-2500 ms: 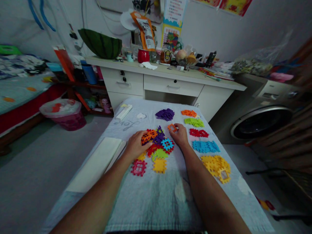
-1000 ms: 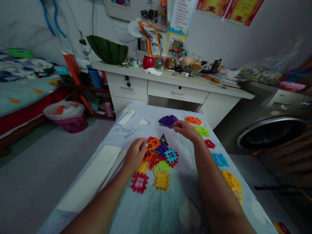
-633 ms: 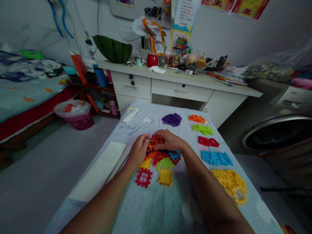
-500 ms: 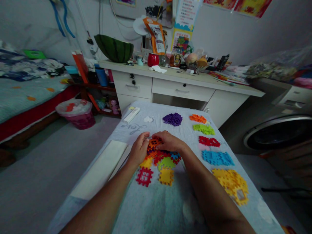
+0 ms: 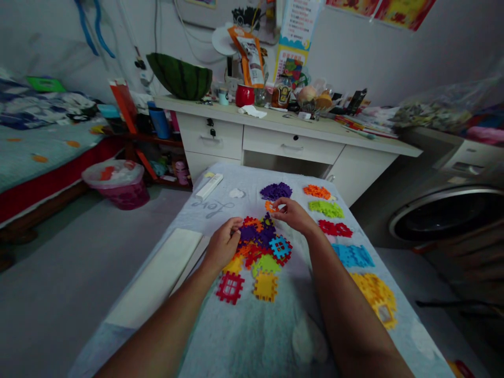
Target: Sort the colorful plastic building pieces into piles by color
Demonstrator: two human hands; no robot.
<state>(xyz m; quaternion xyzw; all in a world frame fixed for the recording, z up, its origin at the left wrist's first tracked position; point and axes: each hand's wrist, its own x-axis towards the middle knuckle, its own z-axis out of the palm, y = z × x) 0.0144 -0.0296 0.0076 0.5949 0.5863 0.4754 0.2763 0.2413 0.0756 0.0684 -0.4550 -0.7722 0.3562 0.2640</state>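
Note:
A mixed heap of coloured plastic interlocking tiles (image 5: pixel 262 244) lies in the middle of a cloth-covered table (image 5: pixel 244 325). My left hand (image 5: pixel 222 244) rests curled on the heap's left edge, fingertips on a purple tile. My right hand (image 5: pixel 293 214) is raised just past the heap and pinches an orange tile (image 5: pixel 271 207). Sorted piles lie along the right: purple (image 5: pixel 276 190), orange (image 5: pixel 317 191), green (image 5: pixel 326 209), red (image 5: pixel 334 229), blue (image 5: pixel 353 255) and yellow (image 5: pixel 374 296).
A white flat box (image 5: pixel 157 273) lies at the table's left edge, a small white box (image 5: pixel 209 186) farther back. Beyond stand a cluttered white desk (image 5: pixel 283 139) with a half watermelon (image 5: pixel 177 76), a washing machine (image 5: pixel 444 210) at right, a pink bin (image 5: pixel 116 184) and a bed (image 5: pixel 35 152) at left.
My right hand took an orange tile off the heap and lifted it back and to the right. My left hand stayed on the heap's left side.

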